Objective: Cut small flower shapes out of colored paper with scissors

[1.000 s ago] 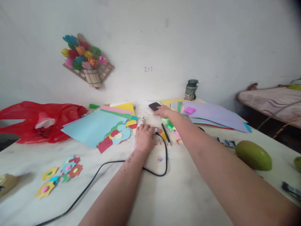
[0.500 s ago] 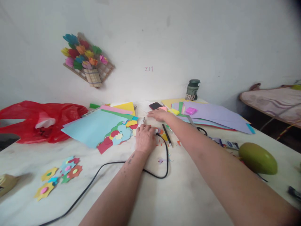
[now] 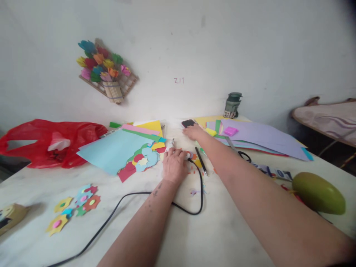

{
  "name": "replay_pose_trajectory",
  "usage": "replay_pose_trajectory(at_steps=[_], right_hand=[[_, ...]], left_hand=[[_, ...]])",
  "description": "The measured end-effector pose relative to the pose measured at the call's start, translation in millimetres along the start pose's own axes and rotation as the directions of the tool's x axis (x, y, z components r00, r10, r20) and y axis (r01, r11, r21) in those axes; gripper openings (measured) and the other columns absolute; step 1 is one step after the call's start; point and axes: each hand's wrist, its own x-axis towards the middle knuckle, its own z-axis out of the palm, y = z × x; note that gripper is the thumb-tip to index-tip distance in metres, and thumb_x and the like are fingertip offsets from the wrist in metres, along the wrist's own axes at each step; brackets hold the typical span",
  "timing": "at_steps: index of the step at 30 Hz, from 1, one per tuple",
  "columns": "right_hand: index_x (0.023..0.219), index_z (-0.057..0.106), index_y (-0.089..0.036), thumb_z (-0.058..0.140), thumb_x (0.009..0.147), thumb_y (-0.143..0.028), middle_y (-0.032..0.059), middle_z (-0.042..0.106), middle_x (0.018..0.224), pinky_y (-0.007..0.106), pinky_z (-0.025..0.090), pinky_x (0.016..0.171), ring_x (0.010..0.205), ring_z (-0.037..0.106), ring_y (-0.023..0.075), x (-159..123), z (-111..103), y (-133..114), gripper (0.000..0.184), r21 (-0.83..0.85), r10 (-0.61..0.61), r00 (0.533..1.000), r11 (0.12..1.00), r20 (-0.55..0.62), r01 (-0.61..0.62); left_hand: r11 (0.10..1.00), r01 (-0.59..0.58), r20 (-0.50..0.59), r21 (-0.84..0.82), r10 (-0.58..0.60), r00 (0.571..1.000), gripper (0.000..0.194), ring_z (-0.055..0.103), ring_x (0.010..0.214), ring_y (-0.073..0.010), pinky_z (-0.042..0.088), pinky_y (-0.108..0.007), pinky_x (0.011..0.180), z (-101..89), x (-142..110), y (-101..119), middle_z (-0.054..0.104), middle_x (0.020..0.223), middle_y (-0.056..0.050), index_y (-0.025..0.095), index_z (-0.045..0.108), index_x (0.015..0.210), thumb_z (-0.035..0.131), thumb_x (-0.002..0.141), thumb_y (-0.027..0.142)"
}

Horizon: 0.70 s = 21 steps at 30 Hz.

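My left hand (image 3: 175, 165) is closed over a white corded tool that looks like a glue gun, lying on the table. Its tip (image 3: 172, 142) shows beyond my fingers, and a black cord (image 3: 200, 193) leaves its other end. At the back, my right hand (image 3: 194, 132) rests with bent fingers beside a dark phone (image 3: 188, 123). Whatever lies under those fingers is hidden. A black pen (image 3: 201, 161) lies between my arms. Left of my left hand are cut paper flower shapes (image 3: 140, 160) on a light blue sheet (image 3: 108, 148).
Finished paper flowers (image 3: 57, 223) lie at front left, behind them a red plastic bag (image 3: 75, 139). On the right are lilac sheets (image 3: 258, 135), a pink block (image 3: 230, 131), scissors (image 3: 244, 155) and a green mango (image 3: 317, 193). A green bottle (image 3: 233, 105) stands against the wall.
My right hand has bent its fingers and covers the pink piece that showed beside the phone. My left hand stays on the white tool. The whole view has shifted slightly.
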Motion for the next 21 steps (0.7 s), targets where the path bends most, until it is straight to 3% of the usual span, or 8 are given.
replay_pose_trajectory(at_steps=[8,15,18,21], right_hand=[[0.124,0.06,-0.018,0.038,0.087,-0.011,0.0169,0.048,0.138,0.052,0.031,0.098,0.126,0.045,0.0296,5.4,1.5,7.1,0.043,0.059,0.081,0.989,0.994,0.126,-0.089],[0.129,0.056,-0.025,0.038,0.091,-0.027,0.0048,0.03,0.152,0.05,0.021,0.109,0.137,0.03,0.0259,-14.2,-16.9,-4.6,0.042,0.092,0.033,0.981,0.994,0.19,-0.052],[0.128,0.057,-0.028,0.049,0.086,-0.027,0.0029,0.033,0.151,0.049,0.02,0.11,0.137,0.028,0.0271,-27.6,-24.2,-7.9,0.042,0.121,0.017,0.992,0.992,0.128,-0.032],[0.121,0.063,-0.029,0.051,0.085,-0.03,0.0033,0.047,0.142,0.041,0.031,0.105,0.129,0.042,0.0269,-36.2,-35.9,-10.3,0.038,0.178,0.084,0.992,0.979,0.096,-0.1]], left_hand=[[1.0,0.002,0.034,-0.028,-0.001,0.999,0.038,0.047,0.104,-0.0265,0.039,-0.041,0.088,-0.9,1.7,0.2,0.065,0.108,-0.005,0.022,0.065,0.106,0.054,0.071,0.012],[0.999,-0.016,0.062,-0.03,0.018,0.998,0.037,0.049,0.102,-0.0258,0.041,-0.04,0.089,0.7,3.8,-0.4,0.065,0.103,-0.008,0.019,0.065,0.104,0.054,0.07,0.009],[0.999,-0.029,0.061,-0.038,0.031,0.998,0.036,0.05,0.1,-0.0249,0.043,-0.038,0.086,2.7,3.6,-1.3,0.064,0.102,-0.009,0.018,0.065,0.103,0.053,0.071,0.008],[0.998,-0.042,0.059,-0.05,0.045,0.997,0.036,0.05,0.099,-0.0241,0.044,-0.037,0.086,3.5,3.2,-1.6,0.064,0.1,-0.009,0.017,0.065,0.104,0.053,0.071,0.007]])
